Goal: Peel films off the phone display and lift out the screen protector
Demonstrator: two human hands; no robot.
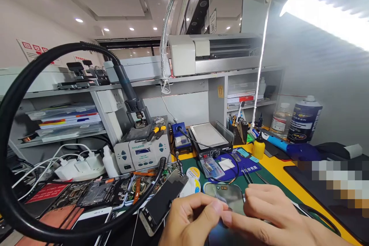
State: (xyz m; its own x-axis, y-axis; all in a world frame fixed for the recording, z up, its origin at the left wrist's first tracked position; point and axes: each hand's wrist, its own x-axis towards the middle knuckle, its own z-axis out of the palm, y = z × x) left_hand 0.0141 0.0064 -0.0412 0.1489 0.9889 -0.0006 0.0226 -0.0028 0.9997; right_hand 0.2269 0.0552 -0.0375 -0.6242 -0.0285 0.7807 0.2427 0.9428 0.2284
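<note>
My left hand (193,221) is closed, with thumb and forefinger pinched together. My right hand (269,215) comes in from the right with its fingers curled and its forefinger tip against the left fingertips. Whatever lies between the fingertips is too small and covered to name. Just beyond them a phone (211,189) with a glossy surface lies on the green mat (268,190), partly hidden by both hands. A dark phone screen assembly (165,201) rests to the left of my left hand, tilted over other parts.
A black hot-air hose (5,161) loops across the left side from the rework station (147,153). Phone boards and a white phone (90,219) crowd the left. Behind stand a heating plate (209,136), a yellow bottle (258,148) and a spray can (304,119). Tweezers (248,177) lie near my right hand.
</note>
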